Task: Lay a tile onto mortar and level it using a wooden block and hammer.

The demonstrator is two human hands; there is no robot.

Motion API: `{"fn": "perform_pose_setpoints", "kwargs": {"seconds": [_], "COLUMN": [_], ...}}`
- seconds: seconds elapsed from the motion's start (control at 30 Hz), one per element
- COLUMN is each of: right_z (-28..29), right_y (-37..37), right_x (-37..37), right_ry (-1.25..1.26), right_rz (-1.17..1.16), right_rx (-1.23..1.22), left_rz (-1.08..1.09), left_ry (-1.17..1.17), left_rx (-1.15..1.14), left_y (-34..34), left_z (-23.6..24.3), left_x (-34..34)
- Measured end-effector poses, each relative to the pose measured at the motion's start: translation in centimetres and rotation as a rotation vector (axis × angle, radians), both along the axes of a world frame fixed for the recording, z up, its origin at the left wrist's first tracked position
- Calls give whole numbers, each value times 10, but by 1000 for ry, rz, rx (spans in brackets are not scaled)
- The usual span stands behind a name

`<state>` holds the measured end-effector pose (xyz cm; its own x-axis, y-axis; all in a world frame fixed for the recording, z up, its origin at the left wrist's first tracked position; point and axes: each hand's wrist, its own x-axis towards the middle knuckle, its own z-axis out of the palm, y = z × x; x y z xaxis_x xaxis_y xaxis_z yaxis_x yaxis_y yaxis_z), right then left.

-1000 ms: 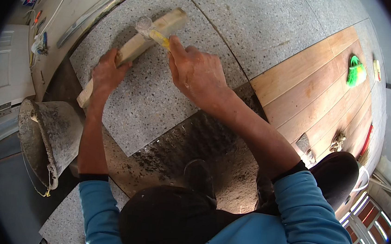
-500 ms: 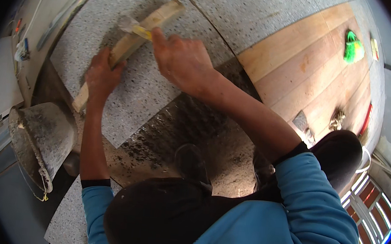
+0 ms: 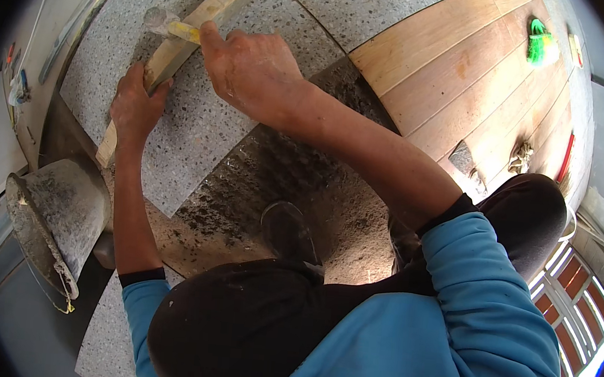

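Observation:
My left hand [image 3: 135, 108] is wrapped round the lower part of a squared wooden block [image 3: 168, 60], a long pale piece lying slantwise on a speckled grey tile [image 3: 203, 126]. In my right hand [image 3: 251, 69] is a hammer [image 3: 184, 31] with a yellow handle and a pale, dull head. Its head lies just past the block's left edge, and the handle crosses over the wood; whether they touch I cannot tell. Beside the tile's near right edge lies a bed of dark, crumbly mortar or soil [image 3: 268, 167].
A mortar-caked bucket [image 3: 64, 200] lies tipped at the left. Wood-look tiles [image 3: 462, 80] cover the floor at the right, with a green brush [image 3: 541, 44], a greyish rag [image 3: 521, 157] and a red bar [image 3: 566, 158] on or beside them. My shoe [image 3: 287, 230] rests near the mortar.
The whole view has shifted a little, so the tile, block and hands appear farther up and left. The hammer head looks slightly farther left of the block. Both hands keep their holds.

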<state>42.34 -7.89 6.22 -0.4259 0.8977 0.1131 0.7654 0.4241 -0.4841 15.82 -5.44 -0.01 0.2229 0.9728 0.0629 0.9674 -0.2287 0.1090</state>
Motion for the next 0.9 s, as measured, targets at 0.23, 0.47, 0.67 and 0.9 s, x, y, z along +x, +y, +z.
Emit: {"fn": "perform_pose_setpoints", "kwargs": {"seconds": [0.23,0.47,0.67,0.9], "right_z": [10,67,1,-26], "right_y": [12,56,-3,-82], "right_x": [10,151,314,400], "right_ry": [87,140,149,310], "right_rz": [-137,-423,-437,-664], "right_rx": [-293,-810,-636,-743], "left_rz": [20,-57,-205,-133], "left_ry": [40,-204,-206,-190], "left_rx": [42,290,96,86], "left_y": [-6,-85,-154,-158], "left_z": [3,25,3,-13], "left_x": [-9,22,75,94]}}
